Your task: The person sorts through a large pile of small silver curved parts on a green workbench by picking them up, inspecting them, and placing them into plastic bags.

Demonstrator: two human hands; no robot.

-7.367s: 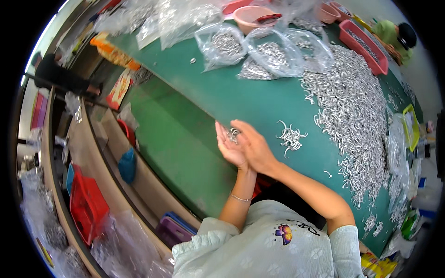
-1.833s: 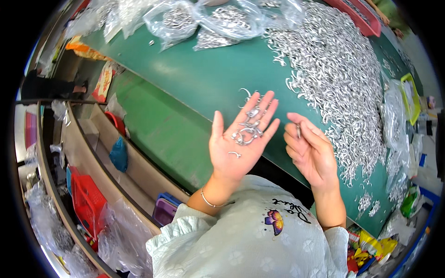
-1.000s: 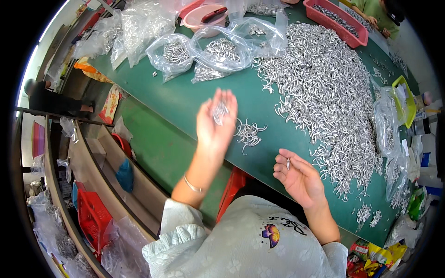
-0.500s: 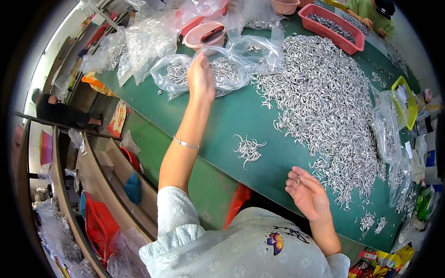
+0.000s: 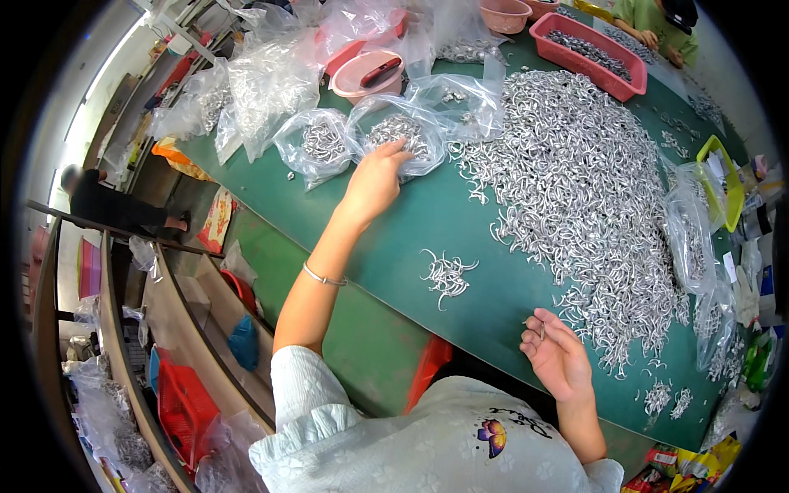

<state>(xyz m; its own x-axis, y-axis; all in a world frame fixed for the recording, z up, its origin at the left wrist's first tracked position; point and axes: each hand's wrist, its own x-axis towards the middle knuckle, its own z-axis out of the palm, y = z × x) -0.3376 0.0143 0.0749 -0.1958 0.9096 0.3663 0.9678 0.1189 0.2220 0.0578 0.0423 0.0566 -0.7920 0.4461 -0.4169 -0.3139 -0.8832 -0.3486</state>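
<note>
Left hand drawn back to plastic bag (grip: cannot tell); right hand still pinching metal piece.

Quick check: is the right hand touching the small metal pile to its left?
Apart. The head view shows green tabletop plainly visible between the right hand and the small metal pile.

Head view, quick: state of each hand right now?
Left hand: at a clear bag of metal pieces; grip cannot be told.
Right hand: closed, fingertips pinching a small metal piece.
</note>
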